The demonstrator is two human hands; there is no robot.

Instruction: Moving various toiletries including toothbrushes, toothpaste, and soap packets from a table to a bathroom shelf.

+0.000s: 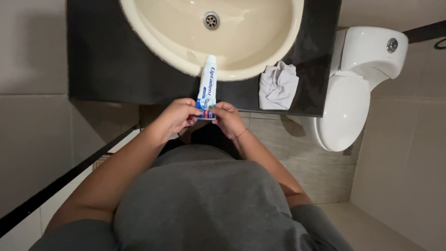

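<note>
Both hands pinch the crimped end of a white toothpaste tube (207, 83), left hand (178, 116) and right hand (227, 118) closed on it; its cap points over the cream sink (153, 37); a crumpled white cloth (278, 86) lies beside.

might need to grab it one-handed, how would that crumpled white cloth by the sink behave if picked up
The white cloth looks floppy: it lies crumpled in soft folds on the dark counter, so it would probably sag and unfold when lifted. It seems light for its bulk. It is unlikely to roll or slip, though it sits near the counter's front edge, so a push might drop it.
</note>
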